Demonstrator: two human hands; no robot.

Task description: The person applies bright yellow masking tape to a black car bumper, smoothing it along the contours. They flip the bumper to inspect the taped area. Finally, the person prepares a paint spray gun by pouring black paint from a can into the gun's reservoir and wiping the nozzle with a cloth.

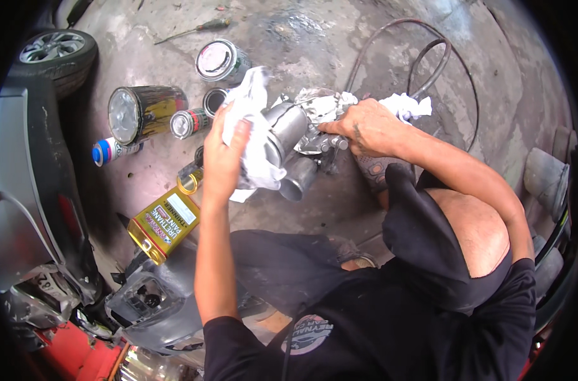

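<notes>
My left hand (224, 155) is closed on a crumpled white cloth (254, 136), its thumb pressed over the front. The cloth lies against the rim of a grey metal cup (287, 124), which is tilted on its side. To the right of the cup is what looks like a spray gun (324, 141), with small metal knobs and crumpled silvery wrapping about it. My right hand (368, 127) grips this metal body, index finger stretched along it toward the cup; the other fingers are partly hidden. Just below the cup sits a second grey cylinder (298, 178).
At left are a gold thinner can (165, 222), a paint-streaked tin (146, 113), small tins (189, 122), a blue-capped bottle (114, 152) and a round lidded can (221, 60). A screwdriver (200, 28) lies beyond. A hose (422, 63) loops at right; a grey car panel (32, 184) borders the left.
</notes>
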